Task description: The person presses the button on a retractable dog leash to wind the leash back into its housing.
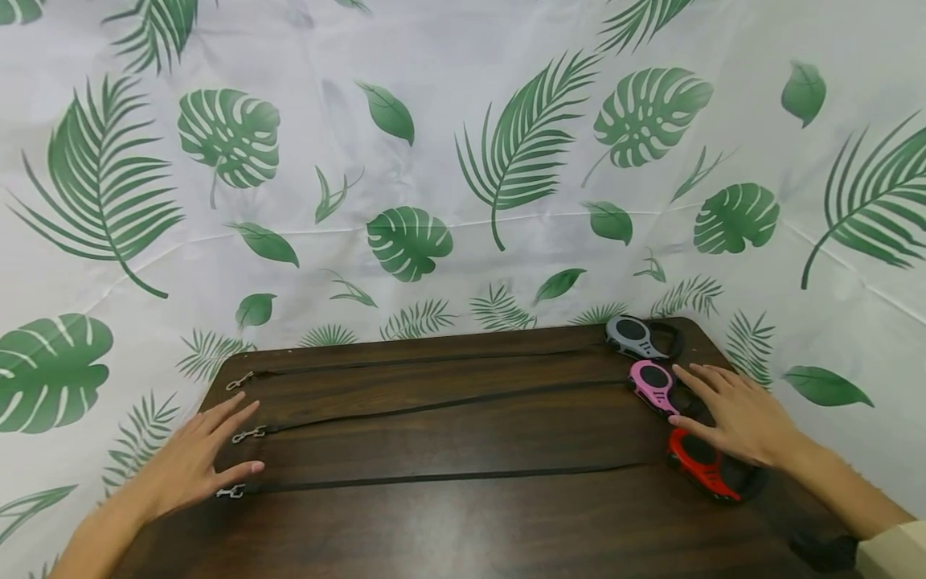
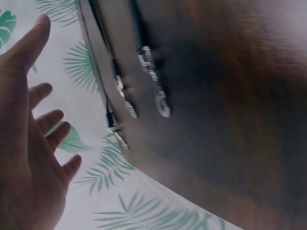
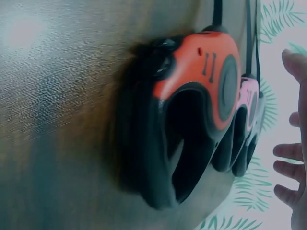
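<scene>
My left grip [image 1: 190, 460] is spread wide near the metal snap hooks [image 1: 249, 434] at the left ends of three black straps [image 1: 434, 478]. My right grip [image 1: 745, 414] is wide too, beside the pink retractable leash [image 1: 653, 384] and the red retractable leash [image 1: 705, 465]; I can't quite tell whether it touches either. The gray retractable leash [image 1: 635, 334] lies beyond them on the table [image 1: 463, 531].

On the right you have three retractable leashes [image 1: 654, 388]: one grey leash [image 1: 640, 344], one pink leash [image 1: 653, 388] and one red leash [image 1: 700, 465]. You count three black straps [image 1: 434, 478], three metal snap hooks [image 1: 249, 434], one brown table [image 1: 325, 535], one left hand [image 1: 190, 462] and one right hand [image 1: 745, 414].
</scene>
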Motion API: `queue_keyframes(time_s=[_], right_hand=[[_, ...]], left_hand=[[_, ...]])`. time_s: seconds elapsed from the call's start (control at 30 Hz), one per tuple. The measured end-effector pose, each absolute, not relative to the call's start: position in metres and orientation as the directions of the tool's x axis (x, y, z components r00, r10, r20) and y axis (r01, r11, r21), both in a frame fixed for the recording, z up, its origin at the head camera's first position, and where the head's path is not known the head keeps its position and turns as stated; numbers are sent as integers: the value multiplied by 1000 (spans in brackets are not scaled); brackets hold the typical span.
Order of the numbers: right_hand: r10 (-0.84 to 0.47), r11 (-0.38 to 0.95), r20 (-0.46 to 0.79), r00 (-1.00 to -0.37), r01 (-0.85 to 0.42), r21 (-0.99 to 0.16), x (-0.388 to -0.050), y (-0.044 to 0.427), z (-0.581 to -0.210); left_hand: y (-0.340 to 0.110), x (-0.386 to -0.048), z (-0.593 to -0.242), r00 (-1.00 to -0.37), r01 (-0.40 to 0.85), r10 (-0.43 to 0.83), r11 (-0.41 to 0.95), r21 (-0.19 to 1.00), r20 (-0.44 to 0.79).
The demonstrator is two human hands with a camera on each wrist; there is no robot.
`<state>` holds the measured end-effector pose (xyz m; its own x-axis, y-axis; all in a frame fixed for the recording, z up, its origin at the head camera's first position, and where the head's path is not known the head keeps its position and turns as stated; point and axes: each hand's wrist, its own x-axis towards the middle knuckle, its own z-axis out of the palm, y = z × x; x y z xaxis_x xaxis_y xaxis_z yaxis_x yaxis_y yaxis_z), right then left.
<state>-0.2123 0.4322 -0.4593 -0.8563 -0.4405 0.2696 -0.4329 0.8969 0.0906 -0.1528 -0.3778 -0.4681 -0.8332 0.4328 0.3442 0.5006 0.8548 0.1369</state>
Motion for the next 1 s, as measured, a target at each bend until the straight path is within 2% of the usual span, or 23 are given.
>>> queue_keyframes(time_s=[0.23, 0.43, 0.83, 1.0], right_hand=[[-467, 883, 298, -833, -459, 100, -199, 437, -461], [-463, 886, 244, -852, -453, 102, -188, 440, -461], [-495, 869, 241, -835, -482, 115, -166, 445, -466], [-478, 878, 221, -850, -467, 100, -161, 448, -469]], left_hand=[[-382, -140, -478, -762, 566, 469, 817, 108, 446], [-381, -132, -486, -701, 619, 489, 779, 102, 519], [-377, -124, -504, -688, 648, 498, 749, 138, 528], [-376, -122, -511, -692, 650, 497, 745, 151, 523]])
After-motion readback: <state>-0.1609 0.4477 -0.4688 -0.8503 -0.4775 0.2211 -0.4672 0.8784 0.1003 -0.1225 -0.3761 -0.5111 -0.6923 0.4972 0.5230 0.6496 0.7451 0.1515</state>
